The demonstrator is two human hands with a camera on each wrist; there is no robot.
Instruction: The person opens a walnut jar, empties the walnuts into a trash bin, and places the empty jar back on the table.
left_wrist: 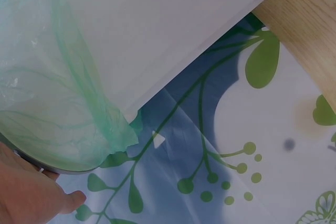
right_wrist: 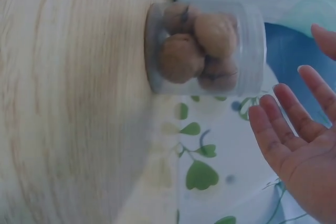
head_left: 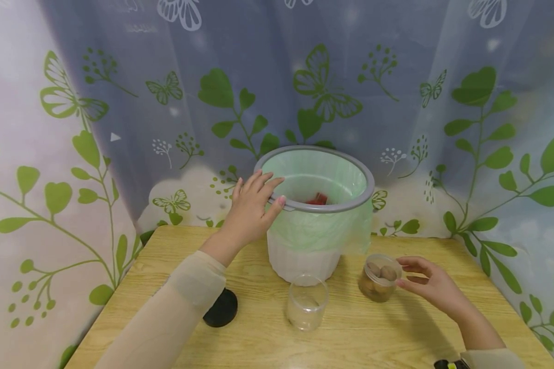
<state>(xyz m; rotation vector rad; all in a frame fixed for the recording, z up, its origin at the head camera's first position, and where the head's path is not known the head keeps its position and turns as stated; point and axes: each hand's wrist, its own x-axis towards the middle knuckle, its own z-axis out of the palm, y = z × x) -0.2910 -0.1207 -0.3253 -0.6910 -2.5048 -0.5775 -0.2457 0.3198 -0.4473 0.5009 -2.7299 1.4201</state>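
A white bin (head_left: 302,259) with a grey rim (head_left: 370,187) and a pale green bag liner (head_left: 318,230) stands on the table. My left hand (head_left: 251,206) is at the left of its rim, fingers spread, thumb at the front edge. A clear jar of walnuts (right_wrist: 197,48) stands upright and lidless to the right of the bin. Beside that jar is my right hand (head_left: 436,287), its fingers extended near the jar's mouth. In the right wrist view the fingers (right_wrist: 289,124) stand apart from the jar, palm showing.
A second clear jar (head_left: 307,305) stands in front of the bin. Left of it lies a round black lid (head_left: 221,307), partly behind my left sleeve. Something red (head_left: 318,199) is inside the bin. A printed curtain (head_left: 258,61) hangs behind the table (head_left: 360,343).
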